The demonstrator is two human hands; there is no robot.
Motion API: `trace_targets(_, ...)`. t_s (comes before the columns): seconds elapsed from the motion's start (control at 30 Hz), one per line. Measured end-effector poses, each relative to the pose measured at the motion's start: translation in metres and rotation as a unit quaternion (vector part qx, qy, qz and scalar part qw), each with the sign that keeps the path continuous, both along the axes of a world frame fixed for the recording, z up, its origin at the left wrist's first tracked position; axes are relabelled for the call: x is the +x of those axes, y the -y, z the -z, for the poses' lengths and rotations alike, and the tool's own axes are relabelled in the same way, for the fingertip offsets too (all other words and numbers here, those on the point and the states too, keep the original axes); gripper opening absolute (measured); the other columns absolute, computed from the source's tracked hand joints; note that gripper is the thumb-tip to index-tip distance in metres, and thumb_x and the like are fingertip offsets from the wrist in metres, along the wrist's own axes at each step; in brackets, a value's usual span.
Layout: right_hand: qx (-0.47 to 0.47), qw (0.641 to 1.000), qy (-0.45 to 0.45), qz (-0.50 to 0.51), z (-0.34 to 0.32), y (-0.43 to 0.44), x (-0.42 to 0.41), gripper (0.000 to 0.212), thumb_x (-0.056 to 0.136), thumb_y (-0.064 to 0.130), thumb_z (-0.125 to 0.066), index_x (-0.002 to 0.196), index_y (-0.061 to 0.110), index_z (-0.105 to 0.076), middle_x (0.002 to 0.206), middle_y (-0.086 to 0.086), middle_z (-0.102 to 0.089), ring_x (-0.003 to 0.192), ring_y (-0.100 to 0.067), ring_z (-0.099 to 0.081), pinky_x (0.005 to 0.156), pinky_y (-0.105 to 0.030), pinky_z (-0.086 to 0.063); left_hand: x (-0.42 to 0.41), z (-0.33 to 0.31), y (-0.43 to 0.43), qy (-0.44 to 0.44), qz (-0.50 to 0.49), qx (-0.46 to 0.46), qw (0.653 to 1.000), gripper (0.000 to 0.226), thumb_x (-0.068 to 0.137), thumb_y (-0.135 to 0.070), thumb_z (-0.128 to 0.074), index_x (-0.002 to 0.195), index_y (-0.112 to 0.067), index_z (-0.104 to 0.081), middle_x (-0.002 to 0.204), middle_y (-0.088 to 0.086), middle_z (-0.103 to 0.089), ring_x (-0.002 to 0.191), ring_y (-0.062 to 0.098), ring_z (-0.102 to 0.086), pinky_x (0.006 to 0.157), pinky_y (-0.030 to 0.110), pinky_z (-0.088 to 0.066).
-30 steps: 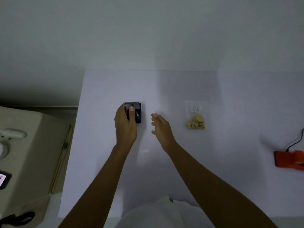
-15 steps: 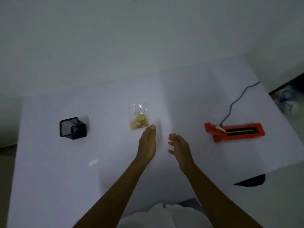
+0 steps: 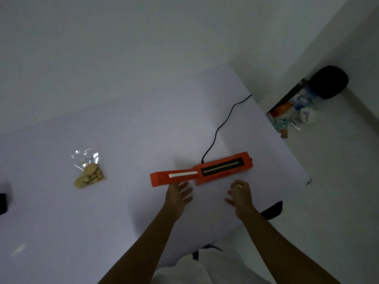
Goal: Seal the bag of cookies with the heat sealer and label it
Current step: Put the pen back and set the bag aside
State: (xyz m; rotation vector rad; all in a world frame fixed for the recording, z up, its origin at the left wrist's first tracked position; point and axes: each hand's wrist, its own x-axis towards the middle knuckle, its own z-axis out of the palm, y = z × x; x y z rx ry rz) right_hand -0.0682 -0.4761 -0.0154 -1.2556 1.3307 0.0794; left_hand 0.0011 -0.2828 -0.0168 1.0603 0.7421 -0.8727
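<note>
An orange heat sealer (image 3: 202, 170) lies across the white table (image 3: 123, 140) at centre right, its black cord (image 3: 220, 128) running back to the table's far edge. A clear bag of round cookies (image 3: 89, 172) lies flat at the left, well apart from the sealer. My left hand (image 3: 178, 196) hovers just in front of the sealer's left end, fingers spread, empty. My right hand (image 3: 240, 194) is in front of the sealer's right half, fingers curled apart, holding nothing.
A black object (image 3: 3, 203) shows at the left frame edge. A small white scrap (image 3: 18, 250) lies near the table's front left. The table's right edge drops to a floor with bottles and packets (image 3: 291, 117) and a black round thing (image 3: 328, 83).
The view has swung right. My left hand let go of the black holder and both hands travelled right, past the cookie bag, to the front of the orange sealer.
</note>
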Motion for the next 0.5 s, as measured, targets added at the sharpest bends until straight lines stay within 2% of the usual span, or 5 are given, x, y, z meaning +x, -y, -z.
trace_targets(0.13, -0.047, 0.997, 0.011, 0.065, 0.007, 0.048, 0.015, 0.026, 0.103, 0.035, -0.038, 0.122, 0.021, -0.047, 0.100, -0.010, -0.053, 0.090, -0.027, -0.054, 0.071, -0.042, -0.056, 0.004, 0.005, 0.030, -0.009, -0.011, 0.000, 1.000, 0.057, 0.096, -0.058, -0.037, 0.131, -0.016, -0.053, 0.130, 0.015, -0.058, 0.111, 0.040, -0.059, 0.085, 0.052, -0.052)
trace_targets(0.2, -0.049, 0.997, 0.016, 0.052, 0.011, 0.066, 0.024, 0.033, 0.101, 0.045, -0.038, 0.128, 0.027, -0.047, 0.113, -0.008, -0.054, 0.099, -0.029, -0.055, 0.074, -0.044, -0.058, 0.005, 0.008, 0.040, -0.013, -0.021, 0.001, 1.000, 0.069, 0.092, -0.068, -0.031, 0.134, -0.018, -0.052, 0.129, 0.013, -0.059, 0.110, 0.040, -0.060, 0.084, 0.053, -0.053)
trace_targets(0.3, -0.042, 0.999, 0.022, 0.002, 0.016, 0.083, 0.038, 0.043, 0.100, 0.051, -0.036, 0.138, 0.031, -0.043, 0.131, -0.006, -0.053, 0.114, -0.032, -0.057, 0.074, -0.044, -0.059, 0.006, 0.014, 0.047, -0.015, -0.041, -0.001, 0.999, 0.073, 0.089, -0.072, -0.029, 0.137, -0.020, -0.050, 0.131, 0.011, -0.059, 0.109, 0.040, -0.062, 0.085, 0.055, -0.054)
trace_targets(0.4, -0.048, 0.997, 0.027, -0.049, 0.017, 0.092, 0.052, 0.046, 0.101, 0.050, -0.038, 0.141, 0.029, -0.042, 0.130, -0.006, -0.056, 0.112, -0.030, -0.058, 0.077, -0.044, -0.059, 0.010, 0.016, 0.051, -0.010, -0.051, -0.010, 0.999, 0.069, 0.090, -0.069, -0.031, 0.136, -0.021, -0.050, 0.134, 0.011, -0.057, 0.110, 0.039, -0.062, 0.090, 0.055, -0.052)
trace_targets(0.5, -0.064, 0.994, 0.025, -0.085, 0.020, 0.096, 0.065, 0.038, 0.099, 0.048, -0.045, 0.132, 0.027, -0.049, 0.127, -0.009, -0.057, 0.110, -0.029, -0.059, 0.075, -0.043, -0.059, 0.020, 0.014, 0.051, 0.014, -0.056, -0.003, 0.998, 0.041, 0.097, -0.056, -0.037, 0.121, -0.030, -0.056, 0.133, 0.011, -0.058, 0.109, 0.039, -0.062, 0.093, 0.054, -0.050)
